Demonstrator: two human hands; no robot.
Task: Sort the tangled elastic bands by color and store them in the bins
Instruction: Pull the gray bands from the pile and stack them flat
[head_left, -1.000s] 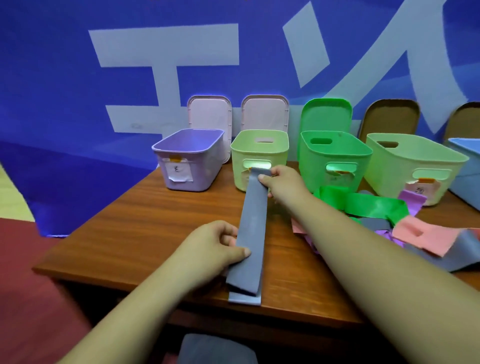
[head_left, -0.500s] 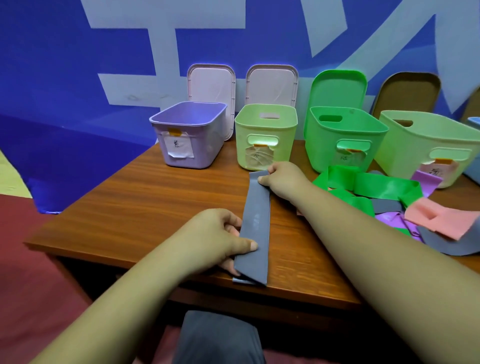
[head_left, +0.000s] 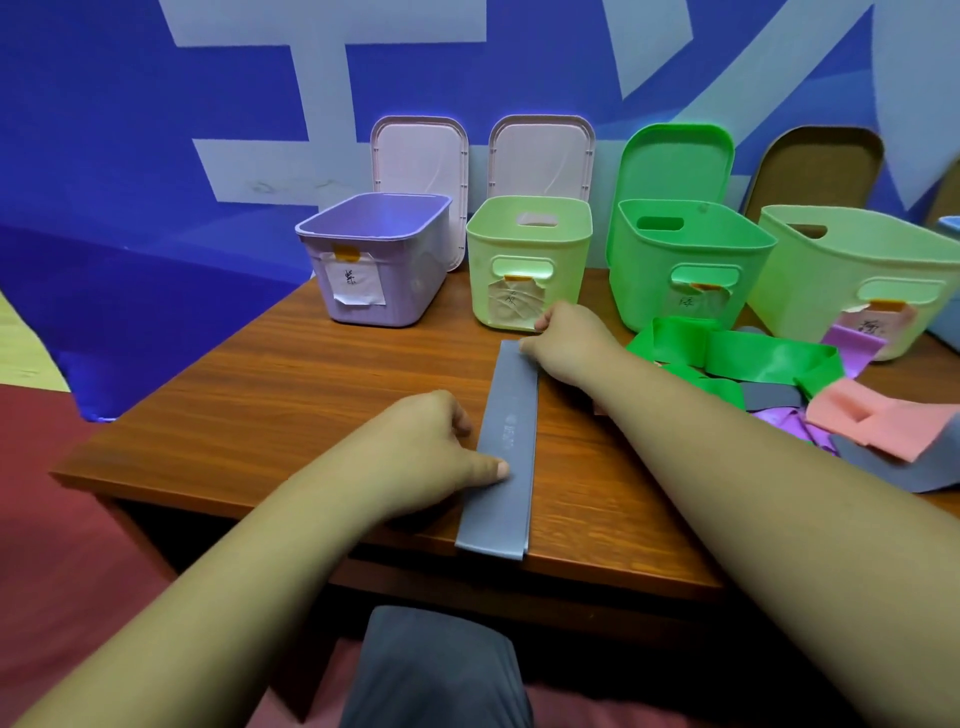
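**A:** Where was the grey band (head_left: 506, 447)?

**B:** Flat and straight on the tabletop (head_left: 291, 395), running away from the person, with its near end hanging just over the front edge. It looked doubled, since a paler layer showed at that end.

**A:** And the hands?

**B:** The right hand (head_left: 566, 343) held the far end, thumb and fingers closed together on it, just in front of the pale green bin (head_left: 483, 280). The left hand (head_left: 426, 457) sat at the middle with its thumb pressed on the band's left edge and the other fingers curled beside it. Whether they actually gripped it, I couldn't tell.

**A:** So which step was that?

**B:** Smoothing out one freed band before storing it, I'd say. The rest, including a green band (head_left: 769, 358) and a pink band (head_left: 872, 415), lay heaped to the right, in front of the green bin (head_left: 639, 280).

**A:** And the next move?

**B:** Probably folding or gathering the strip, then lifting it into the bin meant for grey. No bin was grey, so the paper labels had to decide, and I couldn't read them. The band looked limp, so both ends would need controlling for it to drop in cleanly.
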